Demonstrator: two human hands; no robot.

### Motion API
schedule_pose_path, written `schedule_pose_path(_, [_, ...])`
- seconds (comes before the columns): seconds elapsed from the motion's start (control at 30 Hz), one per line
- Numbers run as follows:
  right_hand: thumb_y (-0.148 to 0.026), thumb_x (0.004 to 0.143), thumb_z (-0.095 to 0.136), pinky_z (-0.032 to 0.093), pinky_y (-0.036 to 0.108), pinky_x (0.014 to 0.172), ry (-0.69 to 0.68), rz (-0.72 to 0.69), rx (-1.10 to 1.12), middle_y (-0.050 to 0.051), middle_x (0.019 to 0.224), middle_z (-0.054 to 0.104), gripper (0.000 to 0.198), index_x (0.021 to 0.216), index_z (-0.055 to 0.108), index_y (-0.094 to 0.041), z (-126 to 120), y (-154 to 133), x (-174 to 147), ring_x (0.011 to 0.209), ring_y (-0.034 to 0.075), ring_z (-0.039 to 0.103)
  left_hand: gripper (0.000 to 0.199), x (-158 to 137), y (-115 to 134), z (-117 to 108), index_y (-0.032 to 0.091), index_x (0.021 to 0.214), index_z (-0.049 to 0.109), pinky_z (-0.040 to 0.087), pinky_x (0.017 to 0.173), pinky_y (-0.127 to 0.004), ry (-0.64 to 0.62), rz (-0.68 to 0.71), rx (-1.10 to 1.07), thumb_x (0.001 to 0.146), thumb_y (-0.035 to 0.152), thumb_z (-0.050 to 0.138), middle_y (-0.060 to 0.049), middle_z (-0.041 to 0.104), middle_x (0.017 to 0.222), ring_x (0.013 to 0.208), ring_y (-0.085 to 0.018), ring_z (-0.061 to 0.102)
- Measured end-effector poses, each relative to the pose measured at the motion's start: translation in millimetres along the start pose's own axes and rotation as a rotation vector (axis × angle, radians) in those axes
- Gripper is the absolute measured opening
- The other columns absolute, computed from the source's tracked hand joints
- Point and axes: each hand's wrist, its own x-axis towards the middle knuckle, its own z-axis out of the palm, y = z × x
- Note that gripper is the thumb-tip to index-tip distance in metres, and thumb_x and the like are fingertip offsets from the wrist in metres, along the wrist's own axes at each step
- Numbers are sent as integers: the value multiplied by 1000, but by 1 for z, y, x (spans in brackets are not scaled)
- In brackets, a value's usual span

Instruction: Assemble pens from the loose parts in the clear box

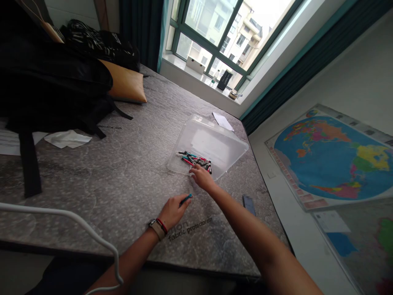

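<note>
A teal pen (186,198) pokes out of my left hand (172,212), whose fingers are closed around it, low over the grey mattress. Further forward, my right hand (201,176) reaches over the near edge of a clear plastic tray (233,145). Its fingers are bent but apart, at the near side of a heap of pens (198,159) in black, red, teal and white. Whether a fingertip touches one of these pens is hard to make out. The tray lies flat on the mattress, and my right hand hides part of its near rim.
A black backpack (55,86) with trailing straps lies at the left, near a tan cushion (127,82) and crumpled tissue (68,139). A phone-like dark slab (249,204) rests to the right. White paper (223,121) lies behind the tray. A white curved bar (76,219) crosses the lower left.
</note>
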Motion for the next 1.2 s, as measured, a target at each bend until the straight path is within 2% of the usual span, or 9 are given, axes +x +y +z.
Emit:
schedule_pose_path(0.1, [-16, 88, 56, 44, 29, 87, -89, -82, -93, 8, 113, 58, 14, 94, 68, -19, 2, 0, 7, 99, 20, 57, 36, 1, 0, -1, 24, 112, 69, 46, 84, -28, 6, -7, -22, 94, 42, 44, -3, 73, 107, 97, -20, 65])
schedule_pose_path(0.2, [-16, 90, 51, 44, 30, 87, -5, -79, -4, 8, 106, 60, 14, 89, 65, -18, 0, -6, 7, 96, 19, 57, 36, 1, 1, -3, 24, 113, 69, 46, 85, -28, 15, -7, -28, 94, 42, 44, -3, 73, 107, 96, -20, 66])
schedule_pose_path(0.37, [-31, 91, 55, 49, 26, 65, 442, 204, 644, 3, 86, 63, 12, 93, 58, -19, -33, -44, -21, 77, 16, 61, 37, 2, 1, -4, 24, 113, 69, 46, 81, -27, 31, -13, -24, 94, 44, 45, -2, 73, 103, 88, -18, 66])
schedule_pose_path(0.43, [-36, 88, 60, 49, 25, 58, 512, 235, 932, 2, 84, 64, 18, 95, 56, -20, -51, -65, -44, 71, 15, 63, 37, 2, 1, -4, 24, 112, 69, 45, 79, -26, 32, -6, -22, 94, 44, 44, -2, 73, 101, 86, -17, 65])
schedule_pose_path(0.53, [-34, 87, 64, 51, 26, 58, 521, 207, 1139, 4, 91, 69, 17, 95, 57, -21, -71, -92, -78, 71, 15, 65, 36, 1, 2, -3, 23, 109, 70, 44, 73, -25, 24, 5, -6, 94, 44, 44, -1, 73, 93, 79, -16, 64])
schedule_pose_path(0.67, [-33, 86, 65, 54, 28, 60, 505, 223, 1192, 5, 93, 71, 16, 93, 59, -20, -73, -106, -101, 72, 15, 66, 35, -1, 3, -2, 22, 103, 70, 41, 67, -24, 10, 11, 21, 94, 42, 43, -1, 72, 86, 75, -16, 62])
schedule_pose_path(0.83, [-35, 86, 65, 55, 29, 61, 482, 270, 1212, 5, 93, 71, 17, 92, 59, -20, -56, -102, -99, 73, 16, 68, 34, -2, 3, -2, 22, 101, 70, 41, 68, -24, 3, 5, 35, 93, 43, 44, -2, 72, 87, 76, -17, 62])
schedule_pose_path(1.0, [-35, 83, 67, 55, 29, 61, 366, 331, 1184, 5, 94, 73, 17, 90, 60, -20, -34, -100, -98, 75, 17, 68, 35, 0, 1, -1, 23, 105, 69, 43, 72, -24, -1, 9, 5, 94, 42, 42, -3, 73, 97, 84, -18, 64])
schedule_pose_path(1.2, [-35, 85, 64, 53, 26, 58, 372, 359, 1125, 5, 92, 73, 16, 89, 63, -20, -16, -96, -99, 72, 16, 65, 35, -2, 1, 1, 22, 94, 68, 43, 72, -23, -18, -5, 14, 96, 41, 38, -2, 72, 87, 80, -16, 64])
